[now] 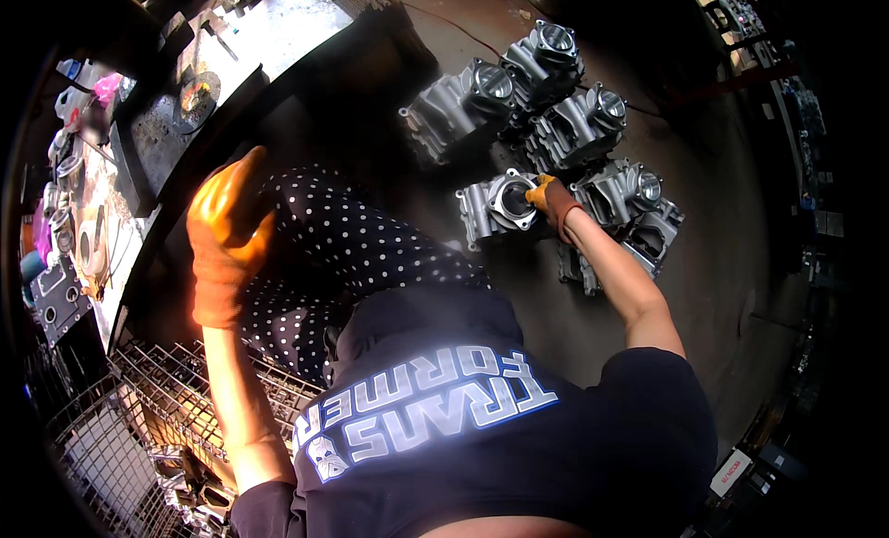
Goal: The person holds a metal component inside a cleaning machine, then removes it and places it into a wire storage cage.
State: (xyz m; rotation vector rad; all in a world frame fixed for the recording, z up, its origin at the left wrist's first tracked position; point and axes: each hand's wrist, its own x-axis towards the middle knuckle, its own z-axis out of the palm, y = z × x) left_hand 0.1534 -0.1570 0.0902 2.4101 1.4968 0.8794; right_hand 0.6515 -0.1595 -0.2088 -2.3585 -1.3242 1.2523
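Note:
My right hand [554, 205], in an orange-and-brown work glove, reaches out and grips the edge of the round flanged opening of a grey metal casting [477, 214]. Its fingertips are at the dark bore and partly hidden. That casting is at the near left of a group of similar housings on the floor. My left hand [222, 228], also gloved, is raised at the left beside the workbench. Its fingers point up with the thumb apart, and nothing shows in it.
More castings [579, 126] stand close together beyond and right of my right hand. A workbench [296, 24] with tools and metal parts runs along the left. A wire basket [139, 371] holding metal parts is at lower left. Shelving [787, 103] lines the right.

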